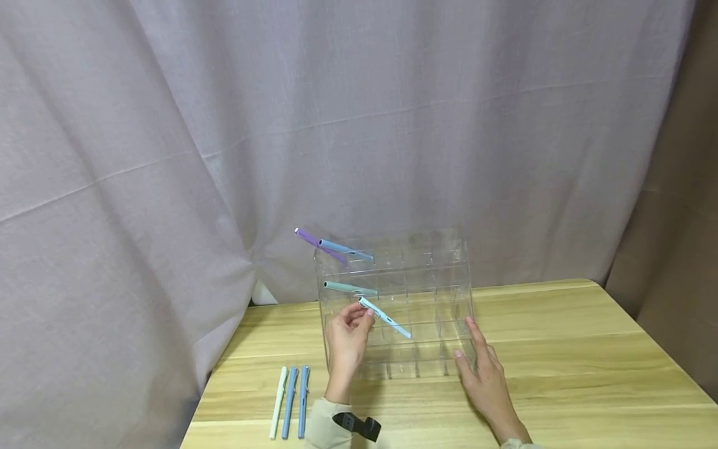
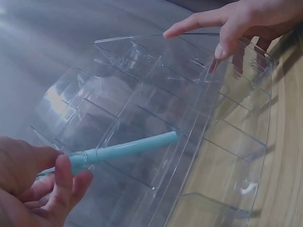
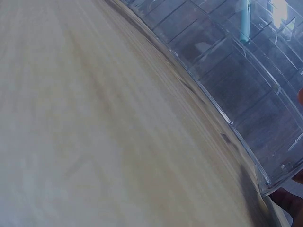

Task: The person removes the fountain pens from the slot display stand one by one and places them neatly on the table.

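Note:
My left hand (image 1: pixel 349 333) pinches a light blue pen (image 1: pixel 387 319) near one end, between thumb and fingers. The pen slants across the front of a clear compartmented organizer (image 1: pixel 423 349), its free end pointing down to the right; the left wrist view shows the pen (image 2: pixel 137 145) over the dividers. My right hand (image 1: pixel 487 377) rests at the organizer's right side, thumb at the front and straight fingers along the outer wall. A purple pen (image 1: pixel 307 237), a blue pen (image 1: pixel 344 251) and a teal pen (image 1: pixel 350 288) lie in the organizer's left compartments, ends sticking out.
Left of my left wrist, a pale green pen (image 1: pixel 278 402) and two blue pens, one beside the other, lie on the wooden table (image 1: pixel 589 362). A grey curtain (image 1: pixel 359 125) hangs behind the organizer. A black band (image 1: pixel 356 425) circles the left sleeve.

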`<action>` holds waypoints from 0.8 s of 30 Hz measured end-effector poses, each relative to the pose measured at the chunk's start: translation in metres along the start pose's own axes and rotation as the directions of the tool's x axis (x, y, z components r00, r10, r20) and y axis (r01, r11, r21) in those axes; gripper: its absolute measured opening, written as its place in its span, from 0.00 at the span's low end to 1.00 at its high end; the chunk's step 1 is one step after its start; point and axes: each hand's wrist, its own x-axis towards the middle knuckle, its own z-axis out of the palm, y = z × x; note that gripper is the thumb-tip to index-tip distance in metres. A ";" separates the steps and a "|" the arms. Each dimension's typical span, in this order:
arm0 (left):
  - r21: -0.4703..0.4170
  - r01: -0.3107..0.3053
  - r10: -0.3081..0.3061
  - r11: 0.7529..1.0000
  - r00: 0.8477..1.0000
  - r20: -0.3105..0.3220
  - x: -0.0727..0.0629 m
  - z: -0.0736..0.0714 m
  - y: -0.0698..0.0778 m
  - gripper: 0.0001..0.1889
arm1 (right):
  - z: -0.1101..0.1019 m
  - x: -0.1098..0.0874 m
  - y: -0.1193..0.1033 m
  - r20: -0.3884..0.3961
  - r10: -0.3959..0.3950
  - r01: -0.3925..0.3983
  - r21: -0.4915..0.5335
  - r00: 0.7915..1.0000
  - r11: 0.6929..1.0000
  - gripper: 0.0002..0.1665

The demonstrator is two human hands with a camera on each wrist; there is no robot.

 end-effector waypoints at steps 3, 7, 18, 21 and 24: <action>-0.026 -0.001 0.001 1.000 1.000 -0.002 0.001 0.002 -0.001 0.10 | -0.001 0.000 0.000 0.001 -0.001 0.001 0.001 1.000 1.000 0.47; -0.067 -0.002 0.002 0.998 1.000 0.002 0.001 0.002 -0.003 0.09 | -0.002 0.001 -0.001 0.007 0.007 -0.007 0.005 1.000 1.000 0.46; -0.197 -0.012 0.009 0.980 1.000 -0.013 0.000 -0.004 -0.004 0.16 | 0.002 0.001 -0.003 0.020 -0.001 0.001 0.017 1.000 1.000 0.47; -0.197 -0.084 0.071 0.977 0.995 -0.072 -0.001 -0.012 0.000 0.17 | 0.004 0.001 -0.004 0.018 -0.013 0.012 0.018 1.000 1.000 0.48; -0.208 -0.165 0.141 0.964 0.982 -0.125 -0.002 -0.023 0.006 0.16 | 0.005 0.001 -0.004 0.017 -0.013 0.013 0.012 1.000 1.000 0.48</action>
